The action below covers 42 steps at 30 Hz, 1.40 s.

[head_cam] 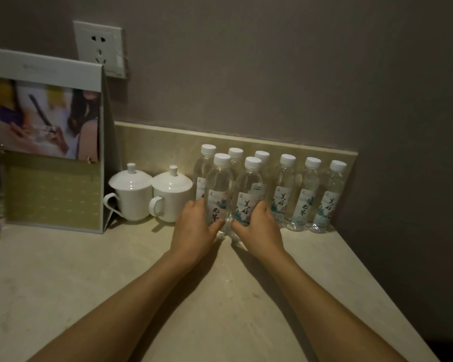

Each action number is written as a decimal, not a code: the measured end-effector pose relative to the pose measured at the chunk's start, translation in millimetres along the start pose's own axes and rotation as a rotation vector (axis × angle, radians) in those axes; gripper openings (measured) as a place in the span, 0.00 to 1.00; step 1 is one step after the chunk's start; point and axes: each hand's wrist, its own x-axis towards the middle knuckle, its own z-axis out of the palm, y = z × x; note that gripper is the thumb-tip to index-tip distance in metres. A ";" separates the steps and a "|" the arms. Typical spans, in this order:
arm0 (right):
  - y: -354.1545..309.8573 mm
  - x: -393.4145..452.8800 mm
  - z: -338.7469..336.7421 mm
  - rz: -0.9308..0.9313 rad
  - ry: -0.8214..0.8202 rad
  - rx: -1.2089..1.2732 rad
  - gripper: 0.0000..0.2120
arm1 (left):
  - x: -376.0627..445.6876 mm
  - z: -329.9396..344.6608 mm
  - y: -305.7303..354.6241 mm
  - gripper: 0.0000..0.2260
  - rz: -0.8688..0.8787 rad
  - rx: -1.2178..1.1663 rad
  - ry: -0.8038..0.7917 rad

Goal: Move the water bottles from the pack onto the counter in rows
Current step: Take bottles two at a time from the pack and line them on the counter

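Eight water bottles (307,194) stand upright on the counter (89,278) (all white-capped): six in a back row along the backsplash (154,142), two in front. Your left hand (194,231) has its fingers clamped around the front-left bottle (218,189); your right hand (259,228) has its fingers clamped around the front-right bottle (249,192). Just left of the bottles stand two lidded white cups (131,197), then one display stand (50,142). One wall socket (100,48) sits above.
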 end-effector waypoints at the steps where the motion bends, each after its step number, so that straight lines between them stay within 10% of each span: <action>1: -0.4 0.8 -0.3 -0.002 -0.012 -0.001 0.31 | 0.0 0.1 -0.2 0.20 0.003 0.001 0.001; 42: -6.8 -12.8 -12.0 0.087 -0.067 0.060 0.37 | 6.1 -10.9 7.6 0.28 -0.207 -0.195 -0.161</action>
